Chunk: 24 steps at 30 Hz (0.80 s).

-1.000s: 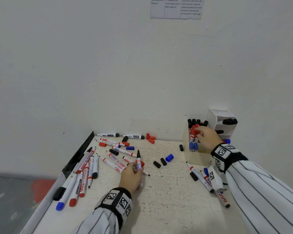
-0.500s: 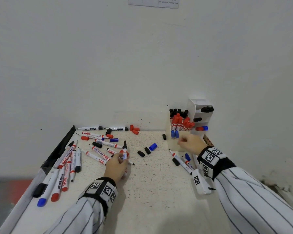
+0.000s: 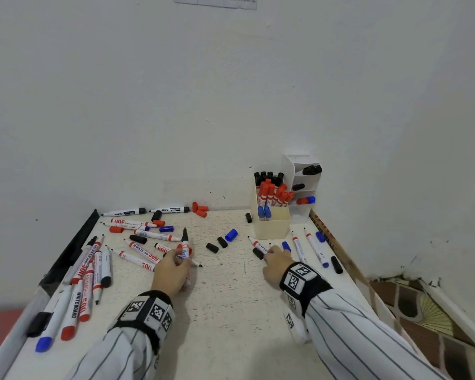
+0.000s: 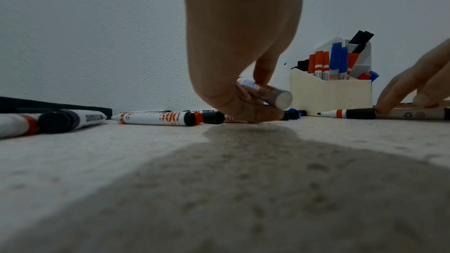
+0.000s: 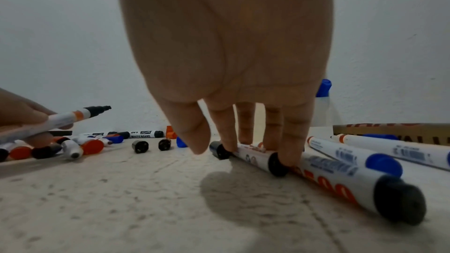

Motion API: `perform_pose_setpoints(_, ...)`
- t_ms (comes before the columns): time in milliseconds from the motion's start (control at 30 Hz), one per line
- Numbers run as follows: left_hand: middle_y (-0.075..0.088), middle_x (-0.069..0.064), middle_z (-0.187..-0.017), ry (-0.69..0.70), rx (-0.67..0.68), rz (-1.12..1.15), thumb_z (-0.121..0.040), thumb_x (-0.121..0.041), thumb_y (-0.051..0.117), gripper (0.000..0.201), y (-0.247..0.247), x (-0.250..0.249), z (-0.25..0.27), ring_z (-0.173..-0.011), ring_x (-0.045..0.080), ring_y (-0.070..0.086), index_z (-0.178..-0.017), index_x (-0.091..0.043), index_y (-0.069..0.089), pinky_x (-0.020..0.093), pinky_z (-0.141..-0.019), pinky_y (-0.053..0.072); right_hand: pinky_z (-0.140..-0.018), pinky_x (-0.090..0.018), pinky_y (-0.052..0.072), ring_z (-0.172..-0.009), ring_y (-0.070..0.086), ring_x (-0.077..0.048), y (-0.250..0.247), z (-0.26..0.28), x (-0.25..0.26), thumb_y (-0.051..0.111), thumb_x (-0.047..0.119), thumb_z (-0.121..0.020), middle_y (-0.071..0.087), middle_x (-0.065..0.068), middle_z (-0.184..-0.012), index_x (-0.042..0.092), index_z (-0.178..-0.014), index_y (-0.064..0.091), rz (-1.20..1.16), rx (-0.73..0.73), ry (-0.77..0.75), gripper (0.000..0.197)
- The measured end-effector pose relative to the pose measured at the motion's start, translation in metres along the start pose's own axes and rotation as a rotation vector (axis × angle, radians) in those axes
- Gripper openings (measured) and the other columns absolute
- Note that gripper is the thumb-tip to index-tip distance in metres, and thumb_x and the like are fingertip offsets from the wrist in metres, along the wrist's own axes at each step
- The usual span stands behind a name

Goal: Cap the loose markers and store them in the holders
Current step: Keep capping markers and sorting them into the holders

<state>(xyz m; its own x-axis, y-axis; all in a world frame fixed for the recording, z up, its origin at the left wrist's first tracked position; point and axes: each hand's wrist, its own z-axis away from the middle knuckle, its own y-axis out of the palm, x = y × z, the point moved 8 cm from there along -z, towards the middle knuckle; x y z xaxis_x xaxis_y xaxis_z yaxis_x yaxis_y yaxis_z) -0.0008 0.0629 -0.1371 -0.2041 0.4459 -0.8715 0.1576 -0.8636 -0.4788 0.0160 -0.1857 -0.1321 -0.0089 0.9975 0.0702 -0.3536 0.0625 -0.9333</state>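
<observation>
My left hand (image 3: 180,257) grips an uncapped white marker (image 3: 186,246) with a black tip, held tilted tip-up just above the table; its butt end (image 4: 280,98) points at the left wrist camera. My right hand (image 3: 270,252) reaches down in front of the cream holder (image 3: 272,229). Its straight fingers (image 5: 291,141) touch a white marker (image 5: 253,156) lying on the table, with a black cap (image 5: 219,151) at its left. The cream holder contains several capped red, black and blue markers. Behind it stands a white tiered holder (image 3: 299,165).
Two loose black caps (image 3: 217,244) and a blue cap (image 3: 231,235) lie mid-table, and red caps (image 3: 199,209) lie by the wall. Several markers lie at the left (image 3: 88,275) and right (image 3: 314,249). A dark bar (image 3: 74,250) lines the left edge, a wooden strip (image 3: 337,250) the right.
My right hand left the red markers in the cream holder and came down onto the markers lying in front of it. My left hand still holds the same marker.
</observation>
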Motion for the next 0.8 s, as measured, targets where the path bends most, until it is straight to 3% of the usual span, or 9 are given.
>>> perform_pose_setpoints(167,0.048,-0.009,-0.076,-0.012,0.005,0.004,-0.096,-0.017,0.048,0.038,0.001,0.000,0.003,-0.057,0.001,0.050,-0.133,-0.008,0.045,0.008,-0.043,0.040,-0.085,-0.028,0.045,-0.103,0.056,-0.022,-0.025,-0.005,-0.035,0.041,0.013,-0.094,0.058,-0.009,-0.115,0.008,-0.117,0.054,-0.236,-0.181,0.090,0.027)
perform_pose_setpoints(233,0.048,-0.009,-0.074,-0.008,0.008,0.018,-0.095,-0.015,0.049,0.038,0.001,-0.002,0.005,-0.047,-0.001,0.057,-0.132,-0.006,0.046,0.001,-0.041,0.038,-0.085,-0.028,0.046,-0.100,0.056,-0.022,-0.037,-0.002,-0.070,0.047,0.015,-0.092,0.058,-0.009,-0.113,0.008,-0.111,0.053,-0.227,-0.263,0.218,0.021)
perform_pose_setpoints(300,0.049,-0.008,-0.074,-0.005,0.019,0.032,-0.094,-0.015,0.052,0.038,0.003,-0.003,0.005,-0.044,-0.019,0.051,-0.131,-0.006,0.047,0.001,-0.040,0.037,-0.089,-0.030,0.048,-0.100,0.056,-0.022,-0.038,0.003,-0.106,0.046,0.017,-0.092,0.055,-0.010,-0.115,0.008,-0.113,0.051,-0.193,-0.279,0.353,0.023)
perform_pose_setpoints(333,0.051,-0.007,-0.074,-0.004,0.028,0.040,-0.094,-0.015,0.053,0.038,0.004,-0.003,0.004,-0.043,-0.020,0.049,-0.130,-0.006,0.048,0.001,-0.040,0.038,-0.090,-0.031,0.048,-0.101,0.056,-0.023,-0.035,0.006,-0.121,0.043,0.018,-0.093,0.054,-0.010,-0.116,0.008,-0.115,0.050,-0.182,-0.273,0.407,0.025)
perform_pose_setpoints(400,0.054,-0.006,-0.075,0.001,0.047,0.045,-0.093,-0.015,0.054,0.036,0.006,-0.004,0.004,-0.043,-0.015,0.052,-0.128,-0.007,0.049,0.003,-0.040,0.040,-0.091,-0.031,0.048,-0.102,0.057,-0.022,-0.026,0.011,-0.142,0.043,0.018,-0.094,0.055,-0.010,-0.117,0.007,-0.120,0.047,-0.156,-0.238,0.458,0.029)
perform_pose_setpoints(467,0.057,-0.006,-0.079,0.012,0.071,0.033,-0.092,-0.017,0.055,0.035,0.008,-0.005,0.004,-0.049,-0.001,0.060,-0.126,-0.009,0.051,0.006,-0.044,0.044,-0.091,-0.029,0.049,-0.103,0.059,-0.021,-0.017,0.012,-0.151,0.045,0.017,-0.094,0.059,-0.008,-0.117,0.005,-0.121,0.048,-0.152,-0.209,0.453,0.030)
perform_pose_setpoints(567,0.063,-0.004,-0.079,0.021,0.097,0.040,-0.092,-0.017,0.055,0.033,0.011,-0.005,0.005,-0.059,0.013,0.058,-0.124,-0.012,0.054,0.017,-0.052,0.048,-0.092,-0.026,0.047,-0.109,0.058,-0.022,-0.011,0.016,-0.152,0.045,0.015,-0.095,0.057,-0.009,-0.122,0.005,-0.122,0.051,-0.169,-0.192,0.421,0.029)
perform_pose_setpoints(667,0.066,0.000,-0.083,0.016,0.127,0.075,-0.093,-0.014,0.053,0.031,0.013,-0.005,0.005,-0.059,0.017,0.057,-0.124,-0.013,0.053,0.027,-0.054,0.049,-0.096,-0.029,0.046,-0.114,0.054,-0.024,-0.006,0.017,-0.150,0.047,0.016,-0.093,0.054,-0.010,-0.126,0.006,-0.124,0.050,-0.206,-0.211,0.416,0.033)
perform_pose_setpoints(800,0.067,0.003,-0.092,0.030,0.163,0.060,-0.095,-0.017,0.050,0.032,0.015,-0.006,0.006,-0.060,0.016,0.057,-0.126,-0.014,0.052,0.026,-0.056,0.048,-0.087,-0.028,0.051,-0.100,0.061,-0.021,-0.008,0.021,-0.153,0.053,0.014,-0.091,0.060,-0.008,-0.114,0.006,-0.123,0.044,-0.329,-0.353,0.465,0.034)
